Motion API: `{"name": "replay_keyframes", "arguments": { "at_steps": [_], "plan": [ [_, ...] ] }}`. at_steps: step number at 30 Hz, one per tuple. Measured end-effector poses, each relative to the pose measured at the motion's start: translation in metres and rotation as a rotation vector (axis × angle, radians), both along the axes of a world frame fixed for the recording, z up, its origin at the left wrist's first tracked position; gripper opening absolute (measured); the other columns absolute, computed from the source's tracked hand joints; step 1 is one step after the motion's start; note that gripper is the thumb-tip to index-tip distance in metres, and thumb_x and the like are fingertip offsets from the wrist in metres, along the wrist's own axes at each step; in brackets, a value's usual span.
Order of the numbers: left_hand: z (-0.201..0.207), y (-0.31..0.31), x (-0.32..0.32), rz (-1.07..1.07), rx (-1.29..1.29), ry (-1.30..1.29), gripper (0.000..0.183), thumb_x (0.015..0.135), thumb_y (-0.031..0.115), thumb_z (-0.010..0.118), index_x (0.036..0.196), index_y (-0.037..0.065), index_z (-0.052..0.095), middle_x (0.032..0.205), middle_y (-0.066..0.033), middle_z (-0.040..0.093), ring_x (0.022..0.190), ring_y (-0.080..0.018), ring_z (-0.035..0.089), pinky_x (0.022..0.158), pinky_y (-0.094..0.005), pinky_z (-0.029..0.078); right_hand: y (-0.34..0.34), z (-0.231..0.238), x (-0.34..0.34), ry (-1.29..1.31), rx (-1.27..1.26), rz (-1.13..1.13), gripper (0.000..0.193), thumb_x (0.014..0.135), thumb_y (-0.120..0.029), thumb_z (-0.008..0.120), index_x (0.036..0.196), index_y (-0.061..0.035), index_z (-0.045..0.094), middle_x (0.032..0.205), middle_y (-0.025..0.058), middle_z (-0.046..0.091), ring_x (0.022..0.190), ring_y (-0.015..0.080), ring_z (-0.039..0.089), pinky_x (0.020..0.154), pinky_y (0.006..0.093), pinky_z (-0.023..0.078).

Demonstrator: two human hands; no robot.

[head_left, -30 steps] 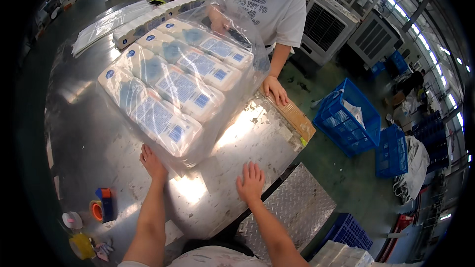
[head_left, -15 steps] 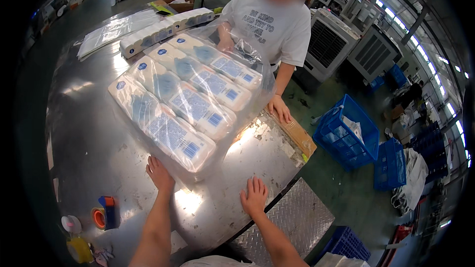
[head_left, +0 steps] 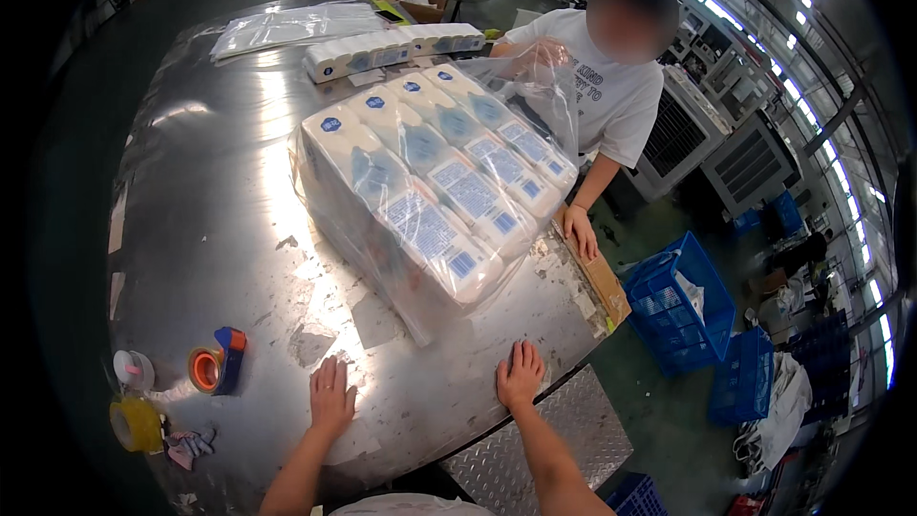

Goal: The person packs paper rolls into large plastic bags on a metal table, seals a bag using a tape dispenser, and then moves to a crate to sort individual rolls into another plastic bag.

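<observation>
My left hand (head_left: pixel 332 399) lies on the metal tabletop with its fingers stretched forward, holding nothing. Further right, my right hand (head_left: pixel 521 375) rests near the table's edge, fingers apart and holding nothing. Beyond both hands sits a large clear plastic bag (head_left: pixel 373 272) filled with several white-and-blue packs (head_left: pixel 417 146), lined up side by side. Its loose near corner ends on the metal, a short gap ahead of my hands. Across the table, a co-worker's raised hand (head_left: pixel 546 55) is at the bag's far end; their other hand (head_left: pixel 580 229) rests on a cardboard strip at the table's side.
An orange-and-blue tape dispenser (head_left: pixel 218 363) and a yellow tape roll (head_left: pixel 137 423) lie at the left. A row of white packs (head_left: pixel 392 50) and flat plastic sheets (head_left: pixel 291 27) are at the back. Blue crates (head_left: pixel 683 301) stand on the floor at right, beside a treadplate step (head_left: pixel 544 440).
The bag of packs has turned and shifted away from my hands, its near side now showing taller. My left hand is no longer beside it. The co-worker's hand has risen with the bag's film.
</observation>
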State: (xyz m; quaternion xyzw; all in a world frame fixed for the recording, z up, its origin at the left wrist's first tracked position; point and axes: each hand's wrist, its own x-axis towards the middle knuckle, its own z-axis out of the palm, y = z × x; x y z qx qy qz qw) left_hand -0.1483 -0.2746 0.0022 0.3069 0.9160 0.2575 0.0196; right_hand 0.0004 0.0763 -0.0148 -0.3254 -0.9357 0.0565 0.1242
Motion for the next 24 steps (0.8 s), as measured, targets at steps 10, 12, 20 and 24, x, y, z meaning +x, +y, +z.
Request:
{"name": "replay_keyframes", "arguments": {
  "at_steps": [10, 12, 20, 24],
  "plan": [
    [-0.009, -0.179, 0.001, 0.532, -0.29, 0.122, 0.053, 0.089, 0.019, 0.048, 0.136, -0.002, 0.032, 0.138, -0.0202, 0.036, 0.129, -0.0329, 0.033, 0.105, -0.044, 0.024, -0.001, 0.002, -0.002, 0.052, 0.017, 0.015, 0.054, 0.084, -0.031, 0.05, 0.129, -0.0029, 0.044, 0.136, 0.0158, 0.04, 0.128, 0.0326, 0.031, 0.105, 0.0471, 0.02],
    [-0.014, -0.198, -0.009, 0.757, -0.262, 0.08, 0.054, 0.09, 0.02, 0.046, 0.137, -0.002, 0.031, 0.139, -0.0203, 0.035, 0.13, -0.0333, 0.032, 0.105, -0.0436, 0.024, -0.002, 0.003, -0.002, 0.044, 0.019, 0.019, 0.053, 0.083, -0.03, 0.05, 0.128, -0.0022, 0.044, 0.135, 0.0165, 0.04, 0.128, 0.0332, 0.031, 0.105, 0.0471, 0.02],
    [-0.013, -0.163, -0.017, 0.91, -0.23, -0.082, 0.056, 0.092, 0.024, 0.047, 0.137, -0.004, 0.029, 0.139, -0.0242, 0.034, 0.127, -0.0376, 0.033, 0.104, -0.0437, 0.026, 0.007, 0.004, 0.0, 0.04, -0.029, 0.057, 0.052, 0.083, -0.028, 0.053, 0.126, 0.0, 0.045, 0.133, 0.0204, 0.041, 0.125, 0.0359, 0.034, 0.104, 0.0482, 0.023],
    [0.001, -0.072, 0.015, 0.679, -0.154, -0.117, 0.057, 0.09, 0.023, 0.049, 0.136, -0.004, 0.03, 0.139, -0.0238, 0.032, 0.128, -0.038, 0.031, 0.105, -0.0447, 0.022, 0.059, 0.009, -0.025, 0.239, -0.289, 0.067, 0.041, 0.086, -0.022, 0.053, 0.12, 0.0022, 0.049, 0.124, 0.0223, 0.046, 0.117, 0.0391, 0.041, 0.099, 0.0434, 0.032]
  ]
}}
